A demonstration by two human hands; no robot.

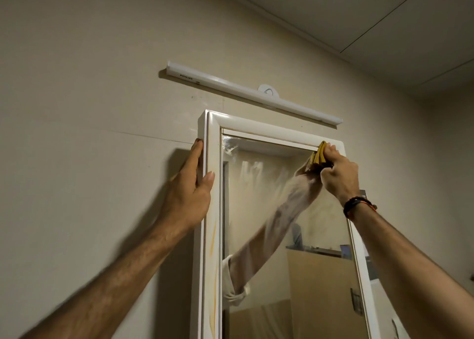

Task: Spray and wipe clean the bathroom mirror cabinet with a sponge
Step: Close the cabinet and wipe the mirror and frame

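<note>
right hand (338,172) pinches the yellow sponge (319,155) into the mirror's (277,210) top right corner; left hand (191,184) grips the cabinet frame (213,143); i'd press firmly, then draw steadily along that top edge

Wall: plain beige painted wall (89,82), faint horizontal seam on the left.
Ceiling: off-white panelled ceiling (384,12) with thin dark joints.
Light: long white tube light fitting (254,95), mounted slanting on the wall, unlit.
</note>
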